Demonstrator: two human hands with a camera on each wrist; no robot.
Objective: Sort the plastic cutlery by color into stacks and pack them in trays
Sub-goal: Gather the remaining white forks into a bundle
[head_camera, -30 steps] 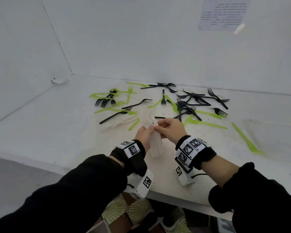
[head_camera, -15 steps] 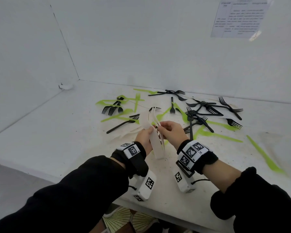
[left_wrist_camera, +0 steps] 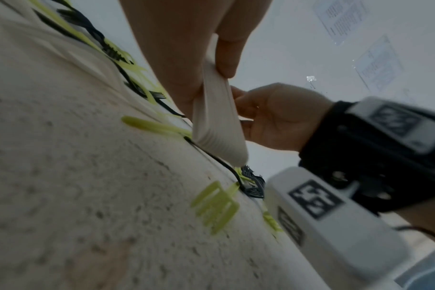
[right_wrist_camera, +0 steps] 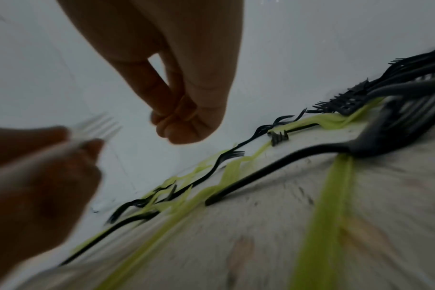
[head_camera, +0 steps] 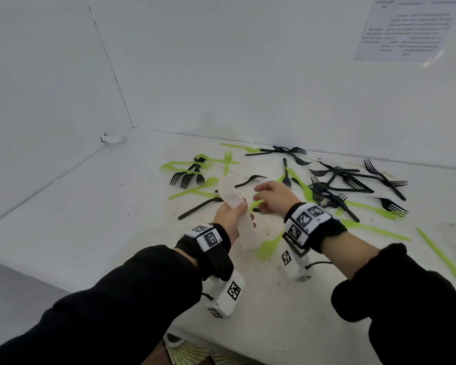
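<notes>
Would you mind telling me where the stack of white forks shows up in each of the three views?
Head: the stack of white forks sits centre, gripped by the left hand.
Left wrist: handle ends upper centre, fanned below the fingers.
Right wrist: blurred tines at the left edge.
Shared landmark: the right hand, holding nothing, beside the stack.

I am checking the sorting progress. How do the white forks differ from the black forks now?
The white forks form one aligned stack, while the black forks lie scattered and crossed. The left hand grips the white forks above the table; the black forks rest on it, mixed with green cutlery. Both are plastic forks.
</notes>
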